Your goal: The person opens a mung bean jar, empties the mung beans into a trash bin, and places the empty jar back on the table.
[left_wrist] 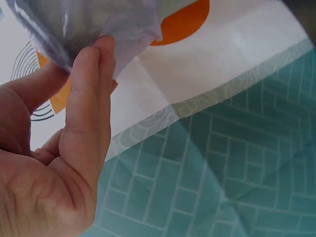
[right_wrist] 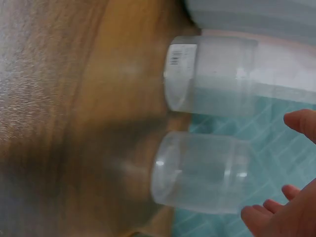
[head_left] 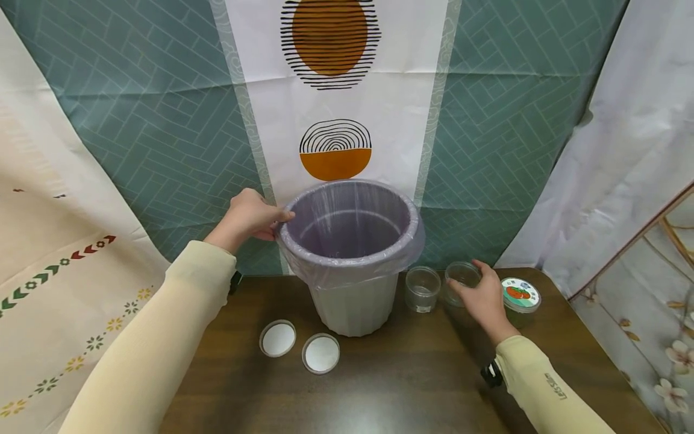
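Note:
In the head view my left hand [head_left: 250, 218] pinches the left rim of a pale trash can [head_left: 355, 304] between thumb and fingers. A translucent plastic bag [head_left: 355, 271] lines the can and folds over its rim; the left wrist view has the bag [left_wrist: 113, 29] between thumb and fingers. My right hand [head_left: 484, 298] is at a clear empty jar [head_left: 461, 276], thumb and fingers spread about its top. The right wrist view shows the fingertips beside the upper end of that jar [right_wrist: 202, 173]. A second clear jar [head_left: 423, 288] stands between it and the can.
A jar with a tomato-picture lid [head_left: 522, 294] stands right of my right hand. Two round white lids [head_left: 278, 339] lie on the dark wooden table [head_left: 390, 386] in front of the can. A patterned cloth [head_left: 179, 108] hangs close behind.

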The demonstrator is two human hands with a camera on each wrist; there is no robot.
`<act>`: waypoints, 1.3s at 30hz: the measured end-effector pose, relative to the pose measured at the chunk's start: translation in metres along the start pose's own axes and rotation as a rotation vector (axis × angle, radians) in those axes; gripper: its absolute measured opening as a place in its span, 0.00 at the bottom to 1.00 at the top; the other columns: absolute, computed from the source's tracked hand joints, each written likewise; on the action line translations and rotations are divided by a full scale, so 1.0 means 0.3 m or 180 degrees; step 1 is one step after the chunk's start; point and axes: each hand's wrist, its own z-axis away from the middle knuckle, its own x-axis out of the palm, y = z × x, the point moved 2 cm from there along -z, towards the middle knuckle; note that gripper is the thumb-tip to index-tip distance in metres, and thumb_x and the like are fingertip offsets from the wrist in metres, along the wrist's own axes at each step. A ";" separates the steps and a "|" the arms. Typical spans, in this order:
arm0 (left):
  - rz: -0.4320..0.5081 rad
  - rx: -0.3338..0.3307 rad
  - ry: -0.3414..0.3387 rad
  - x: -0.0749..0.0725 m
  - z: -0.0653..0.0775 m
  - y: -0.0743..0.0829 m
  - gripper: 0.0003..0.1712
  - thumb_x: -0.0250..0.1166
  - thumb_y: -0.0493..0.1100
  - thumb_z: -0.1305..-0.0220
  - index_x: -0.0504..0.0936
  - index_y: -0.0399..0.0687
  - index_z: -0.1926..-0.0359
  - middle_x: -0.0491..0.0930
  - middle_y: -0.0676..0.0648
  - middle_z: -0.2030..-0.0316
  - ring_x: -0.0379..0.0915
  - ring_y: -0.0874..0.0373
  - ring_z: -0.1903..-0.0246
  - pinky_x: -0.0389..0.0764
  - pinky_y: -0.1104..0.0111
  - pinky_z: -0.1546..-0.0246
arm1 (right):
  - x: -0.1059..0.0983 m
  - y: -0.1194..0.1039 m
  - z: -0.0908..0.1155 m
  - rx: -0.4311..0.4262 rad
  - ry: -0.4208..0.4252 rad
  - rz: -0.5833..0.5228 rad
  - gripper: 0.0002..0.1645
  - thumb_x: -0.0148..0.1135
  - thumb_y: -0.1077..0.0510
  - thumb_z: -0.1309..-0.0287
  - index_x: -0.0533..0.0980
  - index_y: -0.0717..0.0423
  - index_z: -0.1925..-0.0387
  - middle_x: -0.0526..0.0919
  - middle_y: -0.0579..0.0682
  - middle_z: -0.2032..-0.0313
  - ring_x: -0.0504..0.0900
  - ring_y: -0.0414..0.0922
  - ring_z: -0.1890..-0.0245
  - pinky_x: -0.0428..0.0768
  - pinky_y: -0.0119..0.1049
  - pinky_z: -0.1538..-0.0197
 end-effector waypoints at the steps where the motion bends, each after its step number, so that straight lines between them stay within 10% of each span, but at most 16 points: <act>1: 0.0061 -0.0015 -0.0002 0.000 0.001 -0.008 0.26 0.71 0.55 0.51 0.80 0.35 0.67 0.80 0.41 0.69 0.85 0.52 0.73 0.85 0.64 0.70 | -0.006 -0.012 0.001 -0.0020 -0.0010 0.0001 0.48 0.70 0.43 0.54 0.63 0.61 0.36 0.68 0.64 0.39 0.65 0.61 0.38 0.66 0.59 0.39; 17: 0.0481 0.0168 -0.0028 0.020 0.019 -0.075 0.41 0.60 0.66 0.44 0.77 0.29 0.53 0.83 0.35 0.63 0.85 0.56 0.73 0.85 0.63 0.68 | -0.048 -0.094 0.035 -0.0281 -0.0126 -0.0048 0.37 0.67 0.41 0.51 0.72 0.57 0.44 0.74 0.59 0.42 0.69 0.57 0.39 0.69 0.55 0.40; 24: 0.0169 0.0532 0.1091 0.023 0.087 -0.126 0.40 0.49 0.74 0.43 0.83 0.42 0.61 0.86 0.41 0.70 0.83 0.59 0.76 0.83 0.63 0.68 | -0.080 -0.129 0.033 -0.0400 -0.0194 -0.0134 0.36 0.66 0.39 0.50 0.73 0.56 0.44 0.73 0.58 0.41 0.69 0.57 0.38 0.69 0.55 0.40; 31: 0.0452 0.1167 0.2297 0.159 0.198 -0.229 0.23 0.51 0.63 0.36 0.78 0.58 0.80 0.77 0.55 0.84 0.68 0.60 0.84 0.68 0.68 0.81 | -0.127 -0.186 0.042 -0.0669 0.0028 -0.0219 0.31 0.68 0.40 0.52 0.75 0.45 0.47 0.76 0.46 0.43 0.72 0.48 0.40 0.72 0.46 0.40; 39: 0.0983 0.1296 0.1900 0.378 0.318 -0.320 0.13 0.59 0.51 0.35 0.82 0.56 0.75 0.81 0.55 0.80 0.73 0.65 0.83 0.71 0.75 0.81 | -0.159 -0.246 0.082 -0.1216 0.0295 -0.0379 0.21 0.72 0.48 0.55 0.80 0.42 0.56 0.80 0.42 0.48 0.75 0.34 0.45 0.66 0.12 0.48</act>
